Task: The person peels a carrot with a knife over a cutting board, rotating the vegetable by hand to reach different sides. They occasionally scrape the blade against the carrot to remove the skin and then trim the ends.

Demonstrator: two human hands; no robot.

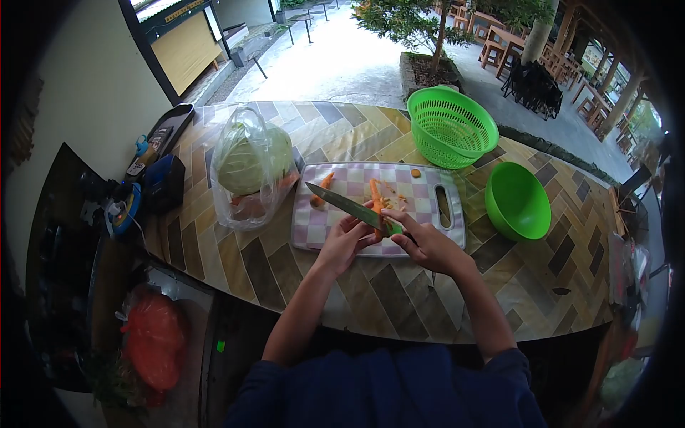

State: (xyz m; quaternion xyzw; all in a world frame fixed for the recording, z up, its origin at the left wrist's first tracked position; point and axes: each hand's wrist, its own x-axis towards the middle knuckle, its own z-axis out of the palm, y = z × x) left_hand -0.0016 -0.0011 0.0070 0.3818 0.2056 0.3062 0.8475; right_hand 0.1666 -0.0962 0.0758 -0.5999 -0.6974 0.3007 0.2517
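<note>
My left hand (344, 241) is closed around the lower part of an orange carrot (375, 191), over the front of a checkered cutting board (342, 171). In my right hand (432, 247) is a kitchen knife (342, 202), its long blade slanting up to the left across the carrot. My fingers cover most of the handle; a bit of green shows beside them. Another carrot piece (322, 190) lies toward the board's left side. Orange scraps (394, 194) are scattered right of the held carrot, and a carrot slice (416, 173) rests by the far edge.
Left of the board stands a clear plastic bag (239, 210) with a cabbage (246, 160) inside. A green colander (457, 118) and a green bowl (519, 200) sit to the right. Dark containers (163, 182) line the table's left end. Below hangs a red bag (155, 339).
</note>
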